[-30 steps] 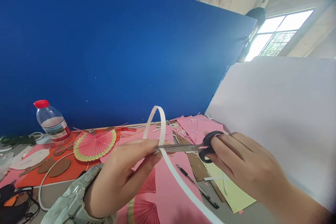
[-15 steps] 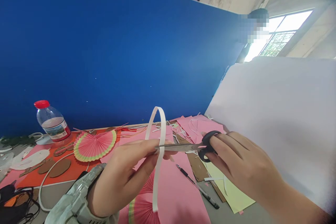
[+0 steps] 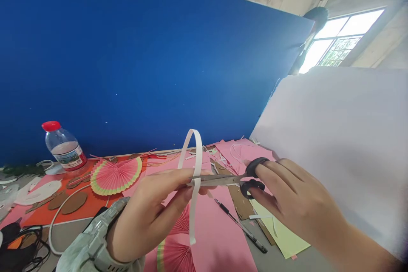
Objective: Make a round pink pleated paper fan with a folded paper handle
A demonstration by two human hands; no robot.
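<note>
My left hand (image 3: 156,208) pinches a narrow white paper strip (image 3: 196,161) between thumb and fingers. The strip arches up in a loop above the hand, and its free end hangs down in front. My right hand (image 3: 299,195) has its fingers through the black handles of a pair of scissors (image 3: 223,179). The blades point left and cross the strip right at my left fingertips. Below the hands lie a pink paper sheet (image 3: 219,229) and a pleated pink paper fan (image 3: 178,250) with a yellow-green edge, partly hidden by my left hand.
Another pleated fan (image 3: 116,176) and brown discs (image 3: 74,203) lie on orange paper at the left. A red-capped bottle (image 3: 65,148) stands behind them. A black pen (image 3: 240,225) and yellow paper (image 3: 287,238) are at right. A blue panel (image 3: 143,63) rises behind; a person is partly visible beyond it.
The strip's hanging end sits higher and slightly further right. Both hands stay nearly in place, with the scissors still across the strip.
</note>
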